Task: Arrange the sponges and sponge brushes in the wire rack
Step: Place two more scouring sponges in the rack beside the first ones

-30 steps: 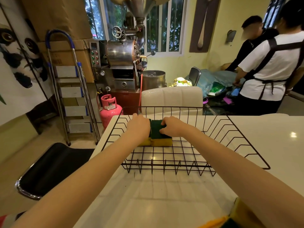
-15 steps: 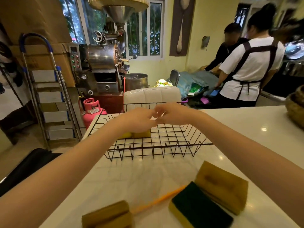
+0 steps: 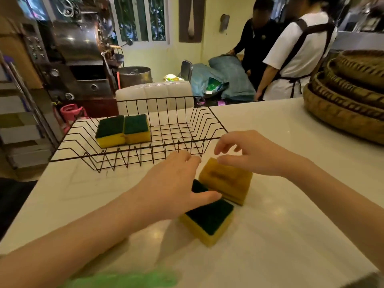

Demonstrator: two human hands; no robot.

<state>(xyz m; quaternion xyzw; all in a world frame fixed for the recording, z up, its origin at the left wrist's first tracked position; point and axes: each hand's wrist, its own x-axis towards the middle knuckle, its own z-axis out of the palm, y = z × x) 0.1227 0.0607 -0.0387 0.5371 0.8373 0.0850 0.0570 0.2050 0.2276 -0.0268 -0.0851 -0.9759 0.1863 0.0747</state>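
Note:
A black wire rack (image 3: 187,129) stands on the white counter (image 3: 291,225). Two green-topped yellow sponges (image 3: 122,129) lie side by side in its left part. In front of the rack, a green-topped yellow sponge (image 3: 209,221) lies on the counter, and a brownish-yellow sponge (image 3: 228,180) rests tilted against it. My left hand (image 3: 172,183) hovers over the green-topped sponge with fingers spread, the thumb on its near edge. My right hand (image 3: 247,152) is above the brownish sponge, fingers apart, fingertips touching its top edge. No sponge brush shows clearly.
Stacked woven baskets (image 3: 349,92) stand at the counter's right. A white chair back (image 3: 153,94) sits behind the rack. Two people (image 3: 291,50) stand beyond the counter. A metal roasting machine (image 3: 76,55) and a pink gas cylinder (image 3: 70,113) are at the left. A green blur (image 3: 124,280) lies at the bottom edge.
Both hands have left the rack, leaving the two sponges inside, and moved back to the loose sponges on the counter. The view has swung down and to the right.

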